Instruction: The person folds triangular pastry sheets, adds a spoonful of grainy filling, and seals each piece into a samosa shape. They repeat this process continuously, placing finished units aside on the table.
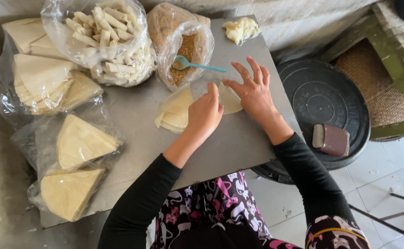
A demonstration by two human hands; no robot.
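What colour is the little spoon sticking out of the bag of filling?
Turquoise; the spoon shows clearly in the head view.

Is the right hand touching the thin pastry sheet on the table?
Touching. The head view shows the right hand lying flat on the pastry sheet, with no gap under its fingers.

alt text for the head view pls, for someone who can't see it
A person's left hand and right hand press a thin pastry sheet on a grey board. Bags of wedge sheets and rolled pieces lie to the left.
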